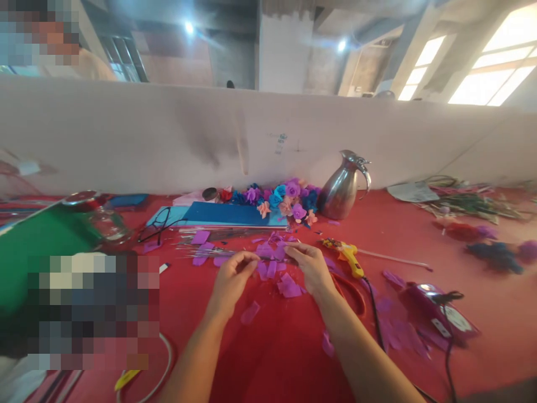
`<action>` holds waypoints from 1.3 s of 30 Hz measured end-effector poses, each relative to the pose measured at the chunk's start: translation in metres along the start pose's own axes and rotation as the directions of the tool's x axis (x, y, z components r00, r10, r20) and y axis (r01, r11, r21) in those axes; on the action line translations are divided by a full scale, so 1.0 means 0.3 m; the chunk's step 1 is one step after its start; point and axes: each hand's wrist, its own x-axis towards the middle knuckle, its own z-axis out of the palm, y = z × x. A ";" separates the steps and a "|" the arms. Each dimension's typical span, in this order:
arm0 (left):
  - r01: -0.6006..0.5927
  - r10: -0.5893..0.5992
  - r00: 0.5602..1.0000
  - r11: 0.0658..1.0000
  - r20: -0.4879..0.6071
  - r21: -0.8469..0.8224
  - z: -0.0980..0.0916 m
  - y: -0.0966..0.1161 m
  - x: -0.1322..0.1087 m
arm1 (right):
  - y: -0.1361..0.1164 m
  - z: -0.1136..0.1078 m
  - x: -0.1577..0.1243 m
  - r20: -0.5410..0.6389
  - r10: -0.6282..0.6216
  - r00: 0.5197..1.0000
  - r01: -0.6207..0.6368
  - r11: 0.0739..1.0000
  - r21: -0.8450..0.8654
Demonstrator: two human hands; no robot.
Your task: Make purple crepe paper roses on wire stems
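My left hand (235,277) is closed in a pinch over the red table, and what sits between its thumb and forefinger is too small to make out. Facing it, my right hand (309,267) pinches at a purple paper petal (279,251) by its fingertips. Cut purple paper pieces (289,286) lie scattered beneath and between both hands. Just beyond my left hand is a bundle of thin wire stems (210,252). Red-handled scissors (356,295) rest partly hidden behind my right forearm. Close to that hand lies a yellow glue gun (351,258).
Paper flowers (292,197) in several colours lie at the back beside a metal jug (342,187). Glasses (161,224) rest on a blue folder (229,213). A purple device (438,313) with cables sits right. A glass jar (104,221) stands left; another person is nearby.
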 end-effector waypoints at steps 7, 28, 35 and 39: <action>0.113 -0.098 0.987 0.986 0.124 -0.121 0.044 0.010 -0.022 | 0.006 0.011 -0.013 0.005 0.101 0.995 -0.101 0.991 0.084; 0.252 -0.238 0.965 0.957 0.111 -0.143 0.050 0.003 -0.011 | 0.035 0.017 -0.006 0.007 0.116 0.993 -0.114 0.971 0.211; 0.230 -0.215 0.970 0.964 0.115 -0.133 0.046 -0.013 -0.006 | 0.038 0.017 -0.009 0.036 0.125 0.991 -0.130 0.966 0.222; 0.249 -0.231 0.964 0.958 0.132 -0.139 0.047 -0.012 -0.009 | 0.027 0.023 -0.017 0.060 0.110 0.992 -0.118 0.978 0.170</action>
